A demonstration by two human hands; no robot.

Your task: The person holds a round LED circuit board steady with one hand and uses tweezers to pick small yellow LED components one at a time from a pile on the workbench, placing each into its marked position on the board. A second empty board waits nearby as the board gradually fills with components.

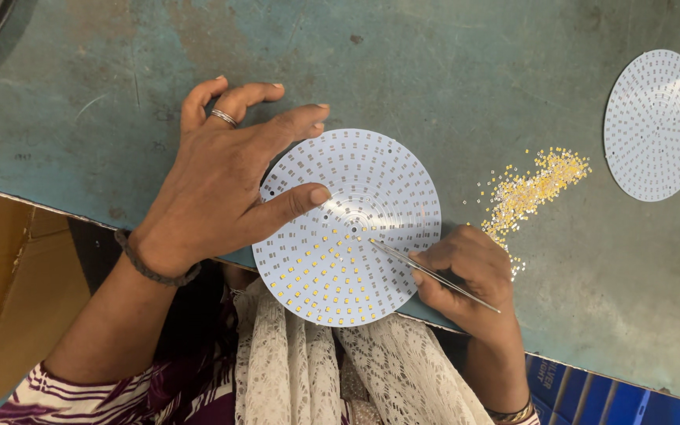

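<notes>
Round white board, overhanging the near edge of the worn green table, is pinned flat beneath the spread fingers of the left hand. Tweezers, pinched shut in the right hand, are pointed at the board's centre. Loose yellow chips are heaped right of the board. Seated chips could be knocked askew if the overhanging board were tilted or the tips slipped.
</notes>
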